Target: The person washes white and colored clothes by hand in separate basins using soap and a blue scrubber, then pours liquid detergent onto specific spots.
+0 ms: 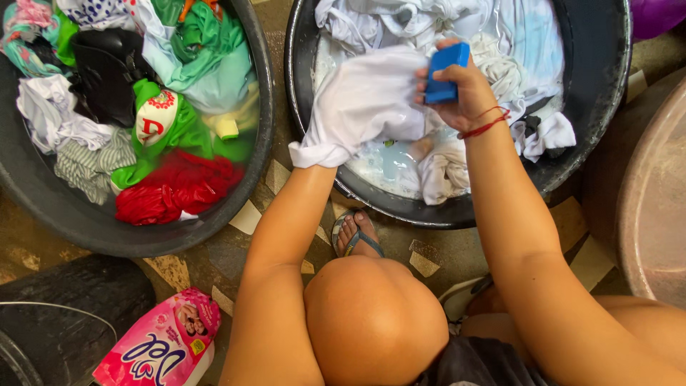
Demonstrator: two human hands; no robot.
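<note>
Laundry day on the floor, basically. The person was crouched over a black basin (607, 93) full of soapy water and white clothes, knees up, one foot in a flip-flop (355, 234) tucked right under the rim.

Right hand (457, 93) had its grip wrapped snug around a blue bar of soap (444, 71), fingers curled over the top and thumb underneath, pressing it down onto a white garment (364, 107). Red string bracelet (486, 123) on that wrist. The left hand was hidden under that same white garment, so I couldn't tell how its grip was set. It looked like the forearm went in beneath the fabric to prop it up and stretch it flat, which would give the soap something firm to rub against.

Second black basin (257, 164) sat just to the left, touching or nearly touching the first one, packed with coloured stuff: green, red, striped, a black piece. My guess was whites and colours were kept apart so nothing bled.

Pink detergent pouch (161, 347) lay on the floor near the left elbow, within easy reach. A brownish tub (654, 207) sat off to the right.
</note>
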